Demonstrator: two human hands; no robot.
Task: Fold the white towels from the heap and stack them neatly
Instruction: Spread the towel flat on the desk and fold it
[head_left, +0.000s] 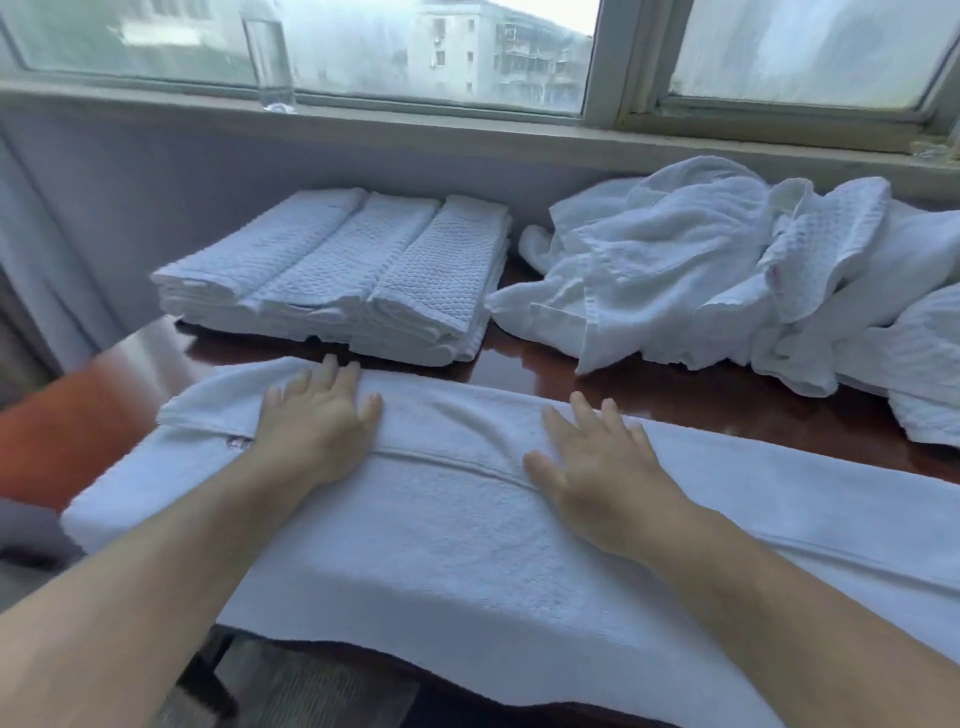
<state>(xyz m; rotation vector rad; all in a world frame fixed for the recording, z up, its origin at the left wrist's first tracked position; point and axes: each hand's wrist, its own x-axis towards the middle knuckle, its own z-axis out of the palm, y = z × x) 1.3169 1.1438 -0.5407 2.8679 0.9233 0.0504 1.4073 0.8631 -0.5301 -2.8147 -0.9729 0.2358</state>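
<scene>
We lay both palms flat on the long towel (441, 525) that stretches left to right across the near edge of the table (524, 358), its front border hanging over the side. Our left hand (317, 421) presses down with the fingers straight and close together; our right hand (597, 467) lies flat with the fingers a little spread. The table is dark, reddish and glossy. At the far left sit the folded towels (337, 270) in three neat rows side by side, and at the far right sprawls the heap (727, 270), against the grey wall (156, 171). Above runs a windowsill (467, 127) with a clear bottle (269, 57), and the window (363, 47) shows pale buildings outside.
</scene>
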